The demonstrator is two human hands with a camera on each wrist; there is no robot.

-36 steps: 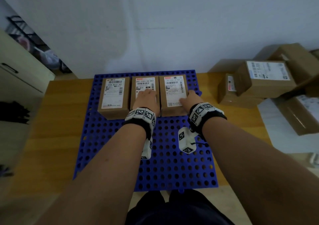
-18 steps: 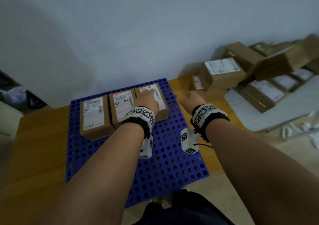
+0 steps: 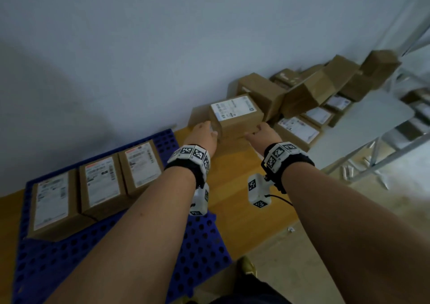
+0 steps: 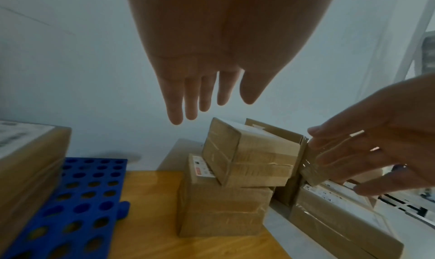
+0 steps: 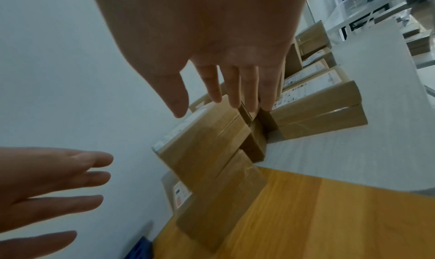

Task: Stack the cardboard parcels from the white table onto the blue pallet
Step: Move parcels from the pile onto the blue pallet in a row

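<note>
- Blue pallet (image 3: 121, 252): lies at 7 o'clock on the wooden tabletop (image 3: 244, 210). Three labelled parcels (image 3: 100, 185) stand on it in a row, side by side.
- Left hand (image 3: 204, 134): at 12 o'clock, fingers (image 4: 175, 102) straight and spread, holding nothing, just beside the left face of the upper parcel (image 3: 236, 115).
- Right hand (image 3: 264, 134): at 1 o'clock, fingers (image 5: 235, 91) extended, at the upper parcel's right edge; contact cannot be confirmed.
- Upper parcel: rests tilted on a lower parcel (image 4: 223, 211).
- Further parcels (image 3: 297, 131): piled at 2 o'clock on the white tabletop (image 3: 372, 117).
</note>
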